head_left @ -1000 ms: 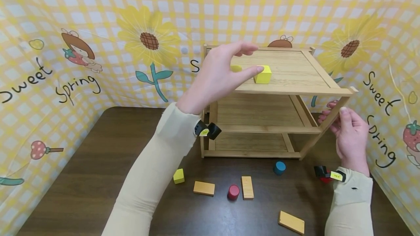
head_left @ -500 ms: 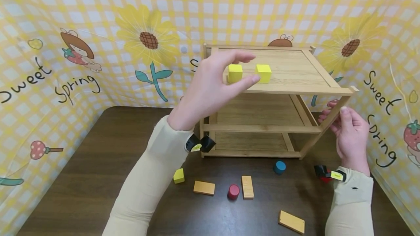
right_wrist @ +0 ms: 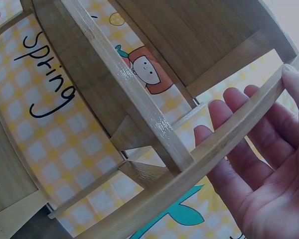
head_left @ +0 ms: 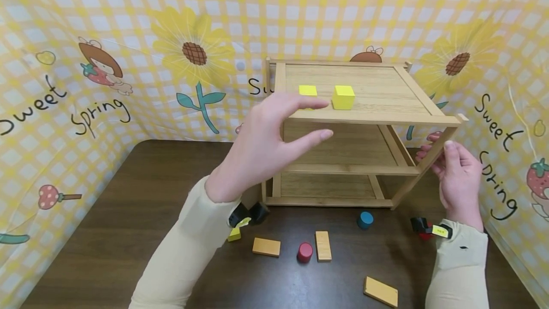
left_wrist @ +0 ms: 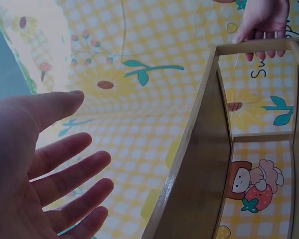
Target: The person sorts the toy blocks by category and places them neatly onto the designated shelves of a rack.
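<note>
A three-tier wooden shelf rack [head_left: 369,119] stands on the dark table. Two yellow cubes rest on its top board: the right cube [head_left: 344,98] shows whole, while the left cube [head_left: 307,90] is partly covered by fingers. My left hand [head_left: 266,142] hovers before the rack's upper left front, thumb and fingers spread apart with nothing between them. In the left wrist view its palm and fingers [left_wrist: 72,186] are apart from the rack. My right hand [head_left: 461,182] holds the rack's front right post [right_wrist: 214,144], thumb on one side and fingers behind it.
On the table before the rack lie several wooden blocks, among them one plank [head_left: 381,292] at the front right. A red cylinder [head_left: 305,252], a blue cylinder [head_left: 365,220] and a yellow cube [head_left: 234,235] stand there too. Checkered cloth [head_left: 141,8] surrounds the table.
My left hand has drawn back from the top board, down and to the left, leaving the two yellow cubes there. The right hand stays on the post.
</note>
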`<state>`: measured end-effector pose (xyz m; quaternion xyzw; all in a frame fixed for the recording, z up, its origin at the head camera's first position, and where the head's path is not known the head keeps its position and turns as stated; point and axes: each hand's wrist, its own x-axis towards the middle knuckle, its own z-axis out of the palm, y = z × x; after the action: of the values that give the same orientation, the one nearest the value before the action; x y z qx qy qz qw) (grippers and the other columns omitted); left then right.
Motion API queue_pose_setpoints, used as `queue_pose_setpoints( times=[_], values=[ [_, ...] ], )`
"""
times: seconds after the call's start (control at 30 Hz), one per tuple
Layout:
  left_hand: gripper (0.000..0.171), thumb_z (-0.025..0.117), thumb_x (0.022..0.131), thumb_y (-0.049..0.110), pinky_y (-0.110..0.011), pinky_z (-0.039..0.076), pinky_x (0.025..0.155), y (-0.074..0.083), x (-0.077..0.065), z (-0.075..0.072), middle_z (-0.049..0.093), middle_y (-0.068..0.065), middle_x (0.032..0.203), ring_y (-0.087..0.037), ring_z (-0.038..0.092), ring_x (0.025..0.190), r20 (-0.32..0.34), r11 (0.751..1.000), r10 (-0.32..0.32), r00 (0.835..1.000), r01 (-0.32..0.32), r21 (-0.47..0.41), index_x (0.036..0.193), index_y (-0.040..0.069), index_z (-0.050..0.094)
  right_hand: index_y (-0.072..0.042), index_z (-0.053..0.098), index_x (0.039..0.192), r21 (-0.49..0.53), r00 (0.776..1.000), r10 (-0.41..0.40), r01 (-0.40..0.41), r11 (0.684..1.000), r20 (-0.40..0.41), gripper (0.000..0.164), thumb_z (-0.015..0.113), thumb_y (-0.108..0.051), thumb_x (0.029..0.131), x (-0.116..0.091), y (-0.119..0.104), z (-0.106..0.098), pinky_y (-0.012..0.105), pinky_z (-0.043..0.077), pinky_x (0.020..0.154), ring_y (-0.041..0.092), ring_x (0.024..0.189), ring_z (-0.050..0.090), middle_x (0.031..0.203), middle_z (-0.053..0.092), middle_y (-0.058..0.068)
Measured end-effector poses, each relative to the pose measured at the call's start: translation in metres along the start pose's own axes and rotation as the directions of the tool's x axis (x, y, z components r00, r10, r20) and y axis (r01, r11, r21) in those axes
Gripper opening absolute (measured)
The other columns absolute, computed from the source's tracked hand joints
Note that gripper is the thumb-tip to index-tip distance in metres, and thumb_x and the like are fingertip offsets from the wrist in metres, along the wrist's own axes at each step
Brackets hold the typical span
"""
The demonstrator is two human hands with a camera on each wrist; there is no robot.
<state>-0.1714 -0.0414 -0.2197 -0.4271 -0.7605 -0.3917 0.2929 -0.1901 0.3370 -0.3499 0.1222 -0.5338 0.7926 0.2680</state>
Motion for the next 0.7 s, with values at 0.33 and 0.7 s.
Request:
queue_pose_setpoints(
  times=[0.33, 0.7],
  values=[
    [0.038, 0.084, 0.088, 0.022, -0.035, 0.046, 0.094, 0.000, -0.032, -0.006, 0.071, 0.003, 0.118, -0.014, 0.061, 0.109, -0.023, 1.000, 0.023, 0.999, -0.023, 0.002, 0.122, 0.009, 0.072, 0.027, 0.054, 0.120, -0.024, 1.000, 0.006, -0.006, 1.000, -0.009, 0.045, 0.058, -0.016, 0.105, -0.001, 0.000, 0.000, 0.033, 0.061, 0.077, 0.028, 0.082, 0.071, 0.113, 0.063, 0.023],
    [0.038, 0.085, 0.086, 0.020, -0.042, 0.037, 0.111, -0.015, -0.070, -0.016, 0.072, 0.003, 0.114, -0.014, 0.065, 0.107, -0.032, 0.997, -0.044, 0.998, 0.046, 0.059, 0.121, 0.011, 0.073, 0.028, 0.052, 0.121, -0.035, 1.000, 0.013, -0.014, 0.999, -0.022, 0.047, 0.059, -0.016, 0.105, 0.000, -0.001, 0.001, 0.033, 0.061, 0.076, 0.028, 0.083, 0.070, 0.115, 0.063, 0.023]
  ],
)
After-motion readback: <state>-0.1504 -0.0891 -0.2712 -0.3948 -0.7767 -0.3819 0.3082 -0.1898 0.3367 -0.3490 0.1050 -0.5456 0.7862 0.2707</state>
